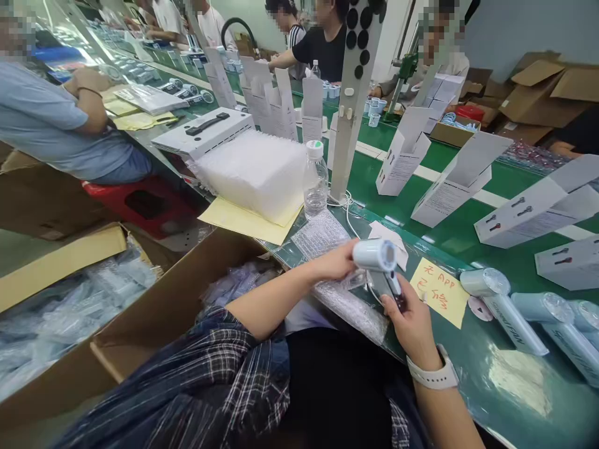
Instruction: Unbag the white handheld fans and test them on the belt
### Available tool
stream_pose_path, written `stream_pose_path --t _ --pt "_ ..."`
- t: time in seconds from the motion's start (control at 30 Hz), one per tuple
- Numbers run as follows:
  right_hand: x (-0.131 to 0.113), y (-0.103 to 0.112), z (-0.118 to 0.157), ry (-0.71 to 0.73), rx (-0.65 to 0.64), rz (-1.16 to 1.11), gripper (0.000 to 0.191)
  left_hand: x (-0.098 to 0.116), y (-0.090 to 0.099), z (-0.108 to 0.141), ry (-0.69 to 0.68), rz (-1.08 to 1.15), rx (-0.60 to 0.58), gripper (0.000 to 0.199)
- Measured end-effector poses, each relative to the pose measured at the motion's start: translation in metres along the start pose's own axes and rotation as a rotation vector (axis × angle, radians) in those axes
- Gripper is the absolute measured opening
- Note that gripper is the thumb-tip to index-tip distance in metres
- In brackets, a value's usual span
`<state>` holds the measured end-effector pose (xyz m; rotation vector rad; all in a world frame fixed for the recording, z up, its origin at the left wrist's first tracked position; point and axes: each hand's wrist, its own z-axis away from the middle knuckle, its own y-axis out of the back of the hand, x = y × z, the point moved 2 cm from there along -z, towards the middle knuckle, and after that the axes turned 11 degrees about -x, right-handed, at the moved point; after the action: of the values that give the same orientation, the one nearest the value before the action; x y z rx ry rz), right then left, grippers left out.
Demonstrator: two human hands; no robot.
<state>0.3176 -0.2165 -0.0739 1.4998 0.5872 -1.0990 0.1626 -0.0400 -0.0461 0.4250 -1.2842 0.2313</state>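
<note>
Above the near edge of a dark green tabletop (461, 368), a light-blue fan unit (373, 254) is held between the two hands I follow through the head camera. It lies just to the right of the left hand (334, 260), and away and to the left of the right hand (414, 318). Everything turns, in my judgement, on its axis: the barrel runs crosswise, left to right, its grey end facing right, while what looks like the handle, dark on the side I see, drops from it toward the right palm. The left grip is closed at the barrel's left end, though the barrel hides its fingertips from me; the right grip, thumb and fingers clamped around the handle, is the nearer to the handle's lower end. Below, bubble wrap (358, 305) lies along the tabletop's near edge. Just beyond the right hand is a yellow note (437, 290) with red writing; toward the tabletop's right end rest more light-blue units (515, 324), one marked "Speed FAN". Past the far edge, open white cartons (449, 187) stand on a green belt (365, 178).
</note>
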Motion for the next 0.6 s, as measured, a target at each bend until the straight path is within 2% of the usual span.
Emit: stream_pose_path --t 0.2,0.3,0.4,0.47,0.53,0.6 --pt "-0.009 -0.003 -0.009 0.001 -0.051 0.211 0.067 -0.014 0.008 -0.002 -0.012 0.367 0.217 0.034" --pt "-0.017 -0.007 -0.012 0.017 -0.094 0.378 0.058 -0.012 0.018 0.001 -0.047 0.399 0.291 0.033" --pt "-0.031 -0.016 -0.008 0.051 -0.096 0.651 0.053 0.0 0.022 0.011 -0.108 0.34 0.323 0.037" --pt "-0.044 -0.021 -0.004 0.115 -0.091 0.829 0.049 0.013 0.018 0.021 -0.174 0.094 0.283 0.039" --pt "-0.056 -0.021 -0.002 0.189 -0.109 0.914 0.044 0.027 0.007 0.031 -0.281 -0.363 0.122 0.039" --pt "-0.065 -0.012 -0.005 0.19 -0.1 0.847 0.036 0.039 -0.007 0.041 -0.398 -0.836 -0.066 0.042"
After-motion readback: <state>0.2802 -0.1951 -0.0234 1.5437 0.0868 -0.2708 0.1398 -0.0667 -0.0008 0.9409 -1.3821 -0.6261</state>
